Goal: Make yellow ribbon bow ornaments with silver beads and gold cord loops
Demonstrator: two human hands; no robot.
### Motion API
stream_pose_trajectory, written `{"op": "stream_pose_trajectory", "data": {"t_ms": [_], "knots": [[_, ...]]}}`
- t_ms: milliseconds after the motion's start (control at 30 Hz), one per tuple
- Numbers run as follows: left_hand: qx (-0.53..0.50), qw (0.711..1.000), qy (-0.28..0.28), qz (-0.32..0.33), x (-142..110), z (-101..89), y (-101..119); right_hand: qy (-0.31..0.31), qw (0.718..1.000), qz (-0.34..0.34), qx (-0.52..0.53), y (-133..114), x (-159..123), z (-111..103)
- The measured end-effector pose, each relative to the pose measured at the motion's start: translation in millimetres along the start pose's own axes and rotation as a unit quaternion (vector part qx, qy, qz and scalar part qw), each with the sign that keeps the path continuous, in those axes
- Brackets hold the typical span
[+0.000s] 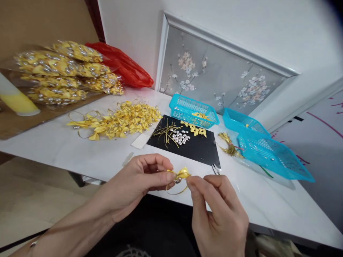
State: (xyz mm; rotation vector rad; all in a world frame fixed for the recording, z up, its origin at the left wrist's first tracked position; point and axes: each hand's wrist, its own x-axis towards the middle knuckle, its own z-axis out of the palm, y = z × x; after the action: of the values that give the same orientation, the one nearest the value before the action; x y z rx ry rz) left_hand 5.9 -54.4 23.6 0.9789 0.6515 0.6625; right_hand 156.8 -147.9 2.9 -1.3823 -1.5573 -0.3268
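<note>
Between my two hands, above the table's near edge, is a yellow ribbon bow [183,172] with a silver bead [177,180] below it. A thin gold tie [177,193] loops down from the bow. My left hand [152,175] is closed, its thumb and fingers pinching the bow's left side. My right hand [218,203] is also closed, with thumb and forefinger pinched at the bow's right end; its other fingers are curled. Beyond them a black mat [198,151] carries loose silver beads [180,137], gold ties [167,132] and yellow bows [198,131].
A heap of finished yellow bows [120,121] lies left on the white table [93,153]. Bagged bows [48,64] and a red bag [120,66] are behind it. Blue baskets [276,153], a gold tie bundle [230,147] and metal tips [215,169] lie right.
</note>
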Motion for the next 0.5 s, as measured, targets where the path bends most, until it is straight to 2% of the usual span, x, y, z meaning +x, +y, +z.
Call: {"op": "stream_pose_trajectory", "data": {"t_ms": [200,500], "knots": [[-0.015,1.000,-0.012,-0.005,-1.0,-2.3,-0.1,0.009,1.000,0.023,0.010,-6.0,1.5,2.9],[-0.045,0.999,-0.017,-0.025,0.8,-0.5,1.8,0.013,0.999,0.024,0.030,-5.6,2.4,4.7]]}}
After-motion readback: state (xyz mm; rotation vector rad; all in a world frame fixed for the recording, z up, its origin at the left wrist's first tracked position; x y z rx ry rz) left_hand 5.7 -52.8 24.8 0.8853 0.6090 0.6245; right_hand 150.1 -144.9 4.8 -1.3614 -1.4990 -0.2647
